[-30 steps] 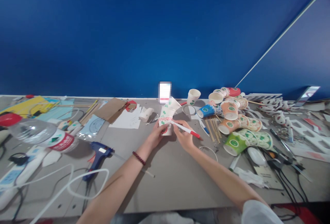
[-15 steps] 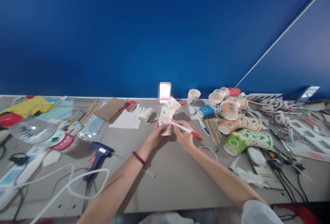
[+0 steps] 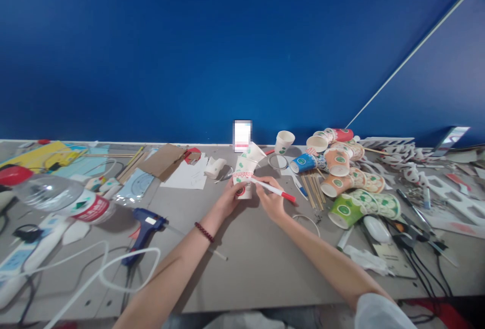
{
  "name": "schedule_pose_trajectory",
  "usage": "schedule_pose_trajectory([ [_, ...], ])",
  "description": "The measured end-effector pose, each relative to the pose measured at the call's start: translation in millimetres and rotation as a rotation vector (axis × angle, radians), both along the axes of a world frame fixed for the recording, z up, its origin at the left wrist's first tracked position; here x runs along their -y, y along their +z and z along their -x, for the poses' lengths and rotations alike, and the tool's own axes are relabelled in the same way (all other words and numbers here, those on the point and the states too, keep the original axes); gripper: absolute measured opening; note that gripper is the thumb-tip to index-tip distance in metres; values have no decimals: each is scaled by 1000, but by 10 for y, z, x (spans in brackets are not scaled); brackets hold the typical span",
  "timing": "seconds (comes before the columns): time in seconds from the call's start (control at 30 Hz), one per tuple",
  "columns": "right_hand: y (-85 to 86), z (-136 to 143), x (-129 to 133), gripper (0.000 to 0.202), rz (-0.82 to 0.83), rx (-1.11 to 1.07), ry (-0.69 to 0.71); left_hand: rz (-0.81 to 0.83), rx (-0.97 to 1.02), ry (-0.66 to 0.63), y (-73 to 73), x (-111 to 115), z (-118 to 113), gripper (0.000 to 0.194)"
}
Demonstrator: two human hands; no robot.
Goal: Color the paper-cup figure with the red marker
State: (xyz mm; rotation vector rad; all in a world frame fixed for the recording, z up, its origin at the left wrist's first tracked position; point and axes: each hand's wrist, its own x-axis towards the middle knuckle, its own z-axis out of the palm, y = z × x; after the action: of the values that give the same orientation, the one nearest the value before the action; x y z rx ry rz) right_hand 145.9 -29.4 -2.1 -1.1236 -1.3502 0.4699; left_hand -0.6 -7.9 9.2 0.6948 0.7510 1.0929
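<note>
My left hand (image 3: 229,195) is closed around the lower end of a white paper cup (image 3: 243,179) with red pattern and green leaf marks. More white cup pieces rise from its top, the uppermost leaning to the right. In my right hand (image 3: 270,198) is a white marker pen (image 3: 270,187) with a red end, its tip against or very close to the cup's right side. Behind the cup a small pixelated screen (image 3: 242,135) stands by the blue wall.
Several patterned paper cups (image 3: 338,161) lie joined in curved rows at right, near wooden sticks (image 3: 313,188) and a lone white cup (image 3: 284,142). At left are a blue glue gun (image 3: 146,228), a plastic bottle (image 3: 64,197), a power strip (image 3: 34,253) and cardboard (image 3: 162,161).
The marker's red end has shifted very slightly to the right. Both hands and the cup otherwise stay in place.
</note>
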Motion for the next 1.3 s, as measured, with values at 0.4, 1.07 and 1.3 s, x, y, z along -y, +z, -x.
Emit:
schedule_pose_trajectory([
  [0.4, -5, -14, -15, 11, -16, 5, -35, 11, 6, 4, 61, 14, -7, 47],
  [1.07, 6, -4, -21, 12, -18, -35, -37, 11, 9, -18, -11, -25, 0, 43],
  [1.3, -14, 9, -16, 13, -23, -116, -1, -44, -25, -5, -19, -22, -7, 37],
])
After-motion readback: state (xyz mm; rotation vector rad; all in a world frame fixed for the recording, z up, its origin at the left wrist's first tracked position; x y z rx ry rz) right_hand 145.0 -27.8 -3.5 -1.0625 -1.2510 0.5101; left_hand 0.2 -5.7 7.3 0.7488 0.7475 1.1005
